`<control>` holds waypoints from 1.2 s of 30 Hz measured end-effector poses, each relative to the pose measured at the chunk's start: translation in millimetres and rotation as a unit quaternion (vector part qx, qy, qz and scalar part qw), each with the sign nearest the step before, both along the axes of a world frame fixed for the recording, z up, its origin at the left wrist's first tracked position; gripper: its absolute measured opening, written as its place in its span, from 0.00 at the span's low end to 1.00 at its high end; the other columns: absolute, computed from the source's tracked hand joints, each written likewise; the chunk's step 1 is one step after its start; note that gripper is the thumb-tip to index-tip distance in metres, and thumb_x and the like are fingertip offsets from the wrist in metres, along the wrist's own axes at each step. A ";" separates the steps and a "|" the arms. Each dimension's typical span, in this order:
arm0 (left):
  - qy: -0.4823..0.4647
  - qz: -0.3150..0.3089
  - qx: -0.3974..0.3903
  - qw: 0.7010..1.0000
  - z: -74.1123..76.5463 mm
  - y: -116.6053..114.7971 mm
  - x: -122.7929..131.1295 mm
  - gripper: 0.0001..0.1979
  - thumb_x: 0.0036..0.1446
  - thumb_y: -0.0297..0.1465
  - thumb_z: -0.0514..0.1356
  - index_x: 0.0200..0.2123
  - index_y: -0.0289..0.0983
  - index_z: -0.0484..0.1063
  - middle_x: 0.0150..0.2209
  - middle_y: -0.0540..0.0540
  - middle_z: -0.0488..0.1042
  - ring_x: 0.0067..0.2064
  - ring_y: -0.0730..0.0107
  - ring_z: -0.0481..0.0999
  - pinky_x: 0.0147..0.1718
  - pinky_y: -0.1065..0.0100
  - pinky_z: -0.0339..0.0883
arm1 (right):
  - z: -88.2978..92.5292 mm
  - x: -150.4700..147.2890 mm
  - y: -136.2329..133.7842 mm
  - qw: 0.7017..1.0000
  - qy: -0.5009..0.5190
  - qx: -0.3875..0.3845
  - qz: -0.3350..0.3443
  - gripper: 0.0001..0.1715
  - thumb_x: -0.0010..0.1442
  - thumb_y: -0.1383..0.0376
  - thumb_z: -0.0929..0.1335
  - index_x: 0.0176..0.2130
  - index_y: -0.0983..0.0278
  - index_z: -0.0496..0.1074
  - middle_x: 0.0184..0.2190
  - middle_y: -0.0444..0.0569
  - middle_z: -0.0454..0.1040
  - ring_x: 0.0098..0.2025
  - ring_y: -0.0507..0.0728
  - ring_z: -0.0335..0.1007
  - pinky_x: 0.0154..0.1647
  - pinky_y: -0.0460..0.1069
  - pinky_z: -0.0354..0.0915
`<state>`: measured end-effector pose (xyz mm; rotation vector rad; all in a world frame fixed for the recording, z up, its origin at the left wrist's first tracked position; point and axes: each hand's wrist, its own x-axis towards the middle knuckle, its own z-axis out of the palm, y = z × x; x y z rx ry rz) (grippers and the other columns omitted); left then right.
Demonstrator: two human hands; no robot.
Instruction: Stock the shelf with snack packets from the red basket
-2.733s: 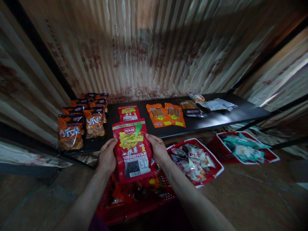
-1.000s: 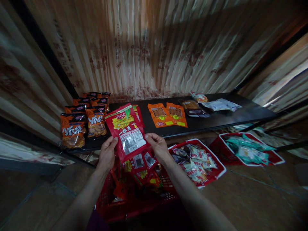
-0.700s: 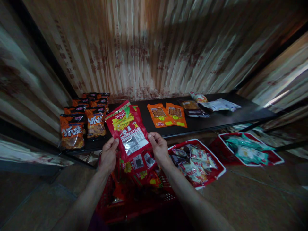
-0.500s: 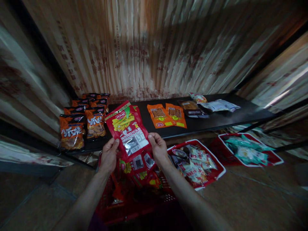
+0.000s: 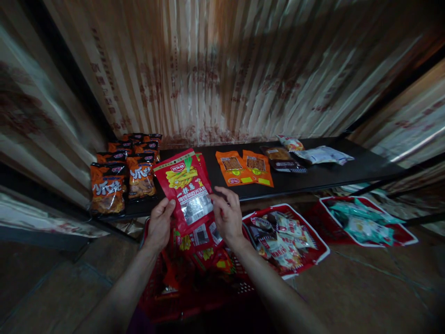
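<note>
A glossy red snack packet (image 5: 184, 178), with yellow strips and a silver window on its face, is held upright and slightly tilted before the shelf. My left hand (image 5: 160, 225) grips its lower left edge, thumb on the front. At the lower right edge, my right hand (image 5: 227, 215) has its fingers curled and its thumb and fingertips touching the packet. Part of another red packet shows behind its upper right side. Below my hands, a red basket (image 5: 151, 283) contains several similar red packets (image 5: 205, 253) and an orange one.
On the black shelf (image 5: 323, 178) stand black-and-orange snack bags (image 5: 108, 188) at left. Two orange packets (image 5: 245, 168) lie mid-shelf, with a brown packet (image 5: 283, 159) and a white packet (image 5: 325, 154) farther right. Below are red baskets of white bags (image 5: 285, 243) and green bags (image 5: 368, 222).
My right hand has shifted its hold, its fingers now bent over the packet's right edge. The packet has turned slightly. The whole view has moved a little.
</note>
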<state>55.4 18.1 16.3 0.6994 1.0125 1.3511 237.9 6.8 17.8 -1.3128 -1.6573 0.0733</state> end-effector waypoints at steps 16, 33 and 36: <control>-0.075 0.050 0.019 0.996 19.5 2.7 1.9 0.16 0.42 0.36 0.68 0.35 0.37 0.74 0.35 0.48 0.79 0.39 0.65 0.77 0.41 0.64 0.68 | -0.3 -19.9 -14.3 0.966 -0.207 -0.003 0.157 0.39 0.56 0.52 0.68 0.62 0.58 0.55 0.65 0.56 0.49 0.66 0.67 0.41 0.59 0.66 0.54; 0.039 -0.025 0.056 0.997 6.0 -15.5 14.8 0.11 0.49 0.39 0.63 0.28 0.37 0.73 0.26 0.52 0.73 0.30 0.72 0.70 0.32 0.71 0.64 | -8.4 -18.5 -12.9 0.980 -0.153 0.031 0.121 0.36 0.60 0.63 0.62 0.65 0.59 0.48 0.65 0.59 0.50 0.66 0.66 0.45 0.61 0.66 0.50; 0.078 -0.023 0.075 0.994 4.6 -15.8 12.3 0.12 0.50 0.40 0.62 0.32 0.37 0.75 0.30 0.50 0.75 0.34 0.68 0.72 0.36 0.70 0.65 | -8.7 -18.6 -12.3 0.985 -0.105 0.027 0.133 0.35 0.61 0.63 0.62 0.64 0.58 0.48 0.64 0.57 0.52 0.65 0.64 0.49 0.60 0.64 0.54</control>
